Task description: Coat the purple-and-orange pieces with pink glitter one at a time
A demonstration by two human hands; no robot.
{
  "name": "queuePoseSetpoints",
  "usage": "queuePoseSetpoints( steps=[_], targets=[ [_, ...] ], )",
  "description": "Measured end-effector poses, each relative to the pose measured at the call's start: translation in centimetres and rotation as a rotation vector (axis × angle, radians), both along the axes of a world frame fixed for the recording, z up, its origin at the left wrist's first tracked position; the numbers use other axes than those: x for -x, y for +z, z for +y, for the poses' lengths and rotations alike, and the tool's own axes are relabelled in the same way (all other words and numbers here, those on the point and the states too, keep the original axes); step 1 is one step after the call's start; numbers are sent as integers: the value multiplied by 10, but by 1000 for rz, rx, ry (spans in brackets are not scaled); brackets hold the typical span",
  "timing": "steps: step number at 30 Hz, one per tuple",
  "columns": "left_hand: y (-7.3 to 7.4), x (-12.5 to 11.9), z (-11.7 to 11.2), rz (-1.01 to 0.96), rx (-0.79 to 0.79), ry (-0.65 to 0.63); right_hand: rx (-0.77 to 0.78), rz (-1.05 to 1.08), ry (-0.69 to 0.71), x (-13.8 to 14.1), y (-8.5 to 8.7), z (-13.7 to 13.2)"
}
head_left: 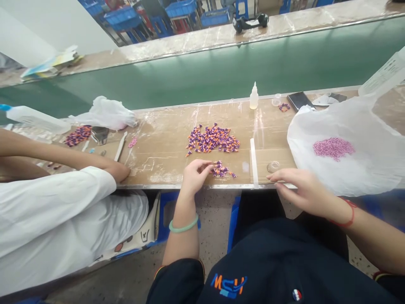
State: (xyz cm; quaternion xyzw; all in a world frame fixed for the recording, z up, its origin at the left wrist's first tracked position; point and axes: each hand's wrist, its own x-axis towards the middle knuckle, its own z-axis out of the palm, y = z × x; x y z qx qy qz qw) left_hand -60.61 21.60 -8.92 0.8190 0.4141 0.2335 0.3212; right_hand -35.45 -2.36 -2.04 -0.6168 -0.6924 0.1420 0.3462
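My left hand (198, 175), a green bangle at its wrist, is at the left edge of a small cluster of purple-and-orange pieces (220, 169). Its thumb and forefinger pinch at one of these pieces, mostly covered by the fingertips. Just behind lies a larger heap of the same pieces (212, 139). My right hand (300, 188), with a red cord on the wrist, hovers over the table's front edge, fingers stretched out and apart. Nothing shows between them. The closest things to it are a small round clear dish (273, 166) and a white strip (254, 164).
At right, a white plastic bag (367, 122) carries a pile of tiny pink bits (333, 147). A dropper bottle (254, 97), a phone (300, 101) and a ring of pieces (284, 107) line the back. A co-worker's arm (63, 154) rests on the table at left.
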Motion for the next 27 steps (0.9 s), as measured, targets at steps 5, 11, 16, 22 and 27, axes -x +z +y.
queuePoseSetpoints(
  steps=[5, 11, 16, 22, 27],
  targets=[
    [17, -33, 9, 47, -143, -72, 3, -3, -207, -28, 6, -18],
    [29, -83, 19, 323, -302, -335, -4, -13, -502, -58, 14, -43],
    [34, -90, 29, 376, -299, -419, -17, 41, -815, -91, 9, -67],
    [44, -75, 30, 198, -257, -364, 135, -36, -930, -143, -22, -86],
    [57, -70, 5, 21, -55, -409, 277, -88, -826, -160, -43, -85]
  ],
)
